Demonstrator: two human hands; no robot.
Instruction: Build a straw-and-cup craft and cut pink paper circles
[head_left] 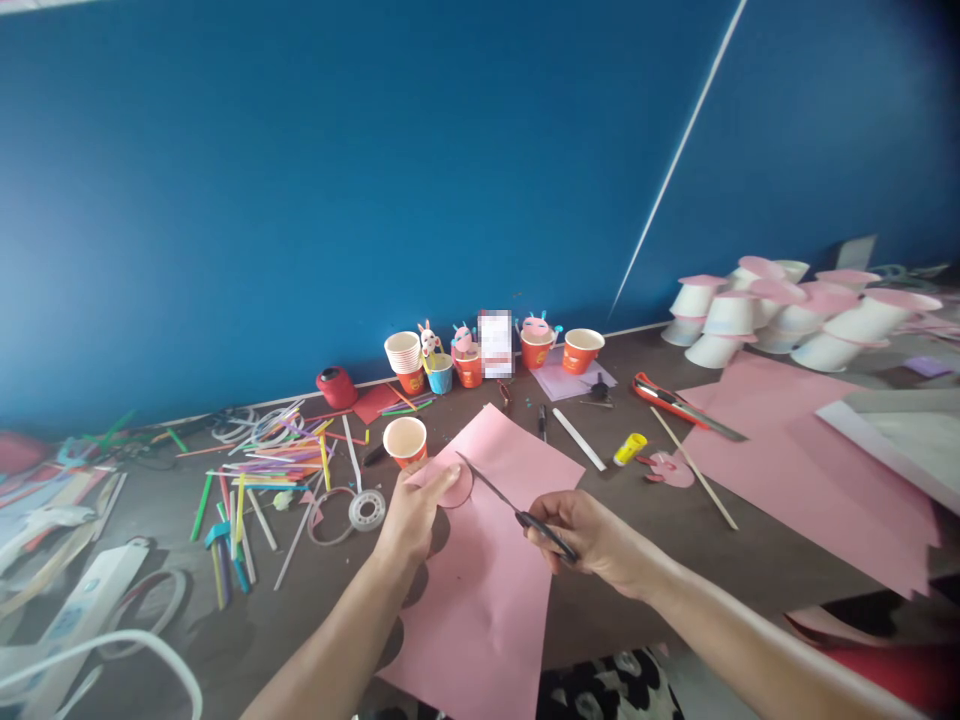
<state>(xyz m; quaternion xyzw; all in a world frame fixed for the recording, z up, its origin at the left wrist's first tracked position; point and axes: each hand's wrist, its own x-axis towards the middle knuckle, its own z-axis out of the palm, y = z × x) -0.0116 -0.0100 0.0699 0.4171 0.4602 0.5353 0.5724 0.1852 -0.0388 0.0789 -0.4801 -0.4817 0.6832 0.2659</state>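
Note:
A large pink sheet lies at the middle of the dark table, its left edge cut with several round notches. My left hand pinches the upper left part of the sheet, thumb on top, beside a drawn or partly cut circle. In my right hand are black-handled scissors, their blades pointing up and left to the right side of that circle. Whether the blades are parted is hard to make out. An orange paper cup stands just beyond my left hand.
Colourful straws and a tape roll lie left. Cups with small paper figures stand near the blue wall. A red cutter, a yellow glue stick, more pink sheets and stacked white cups are right.

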